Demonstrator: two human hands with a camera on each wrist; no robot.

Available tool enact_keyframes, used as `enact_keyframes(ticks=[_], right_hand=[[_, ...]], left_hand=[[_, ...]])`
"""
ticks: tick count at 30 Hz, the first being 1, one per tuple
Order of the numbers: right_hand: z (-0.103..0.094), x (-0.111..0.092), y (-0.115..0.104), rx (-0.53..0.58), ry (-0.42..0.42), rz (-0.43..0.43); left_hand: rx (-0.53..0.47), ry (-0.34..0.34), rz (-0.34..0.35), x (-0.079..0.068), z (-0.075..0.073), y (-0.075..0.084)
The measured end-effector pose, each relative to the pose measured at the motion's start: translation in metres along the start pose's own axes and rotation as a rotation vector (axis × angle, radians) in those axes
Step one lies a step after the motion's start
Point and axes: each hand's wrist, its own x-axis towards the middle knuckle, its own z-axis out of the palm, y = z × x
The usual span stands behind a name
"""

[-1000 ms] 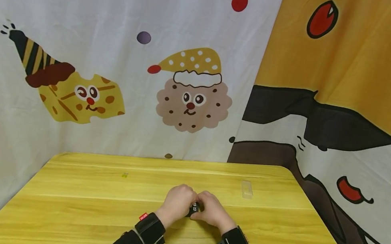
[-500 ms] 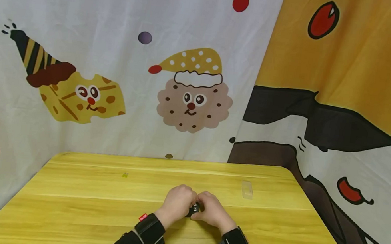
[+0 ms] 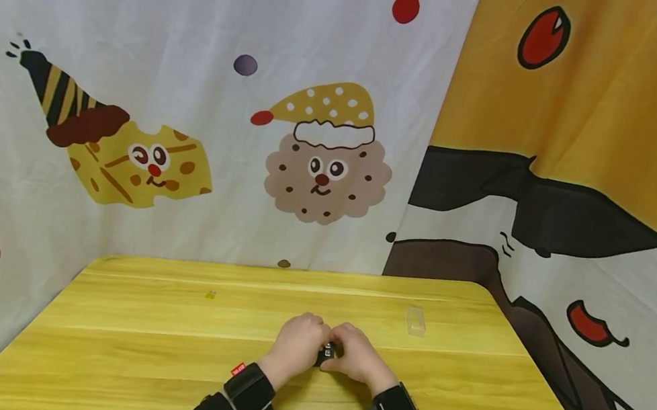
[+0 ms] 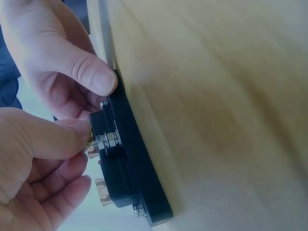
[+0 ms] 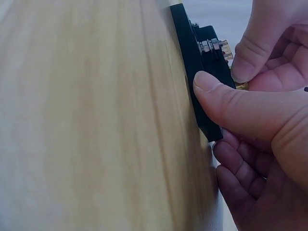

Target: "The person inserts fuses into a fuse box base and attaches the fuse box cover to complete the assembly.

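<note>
a broad, yellow, wood-grained table [image 3: 137, 339] with rounded far corners runs up to near the printed cloth. toward its far left lies a tiny yellow-green piece [image 3: 211, 294], too small to make out. toward the far right lies a clear, rectangular plastic box [image 3: 416, 321]. between these two but nearer the front, a black, rectangular block [image 3: 326, 354] with metal studs rests base down.
</note>
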Motion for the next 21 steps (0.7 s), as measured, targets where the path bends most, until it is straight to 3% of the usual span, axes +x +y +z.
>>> enact_keyframes(ticks=[9,21], right_hand=[[0.0,-0.001,0.0,0.007,0.001,-0.003],[0.0,-0.001,-0.003,0.033,-0.001,0.033]], left_hand=[[-0.029,-0.003,-0.002,-0.009,-0.005,-0.005],[-0.104,0.03,-0.112,-0.032,-0.016,-0.043]])
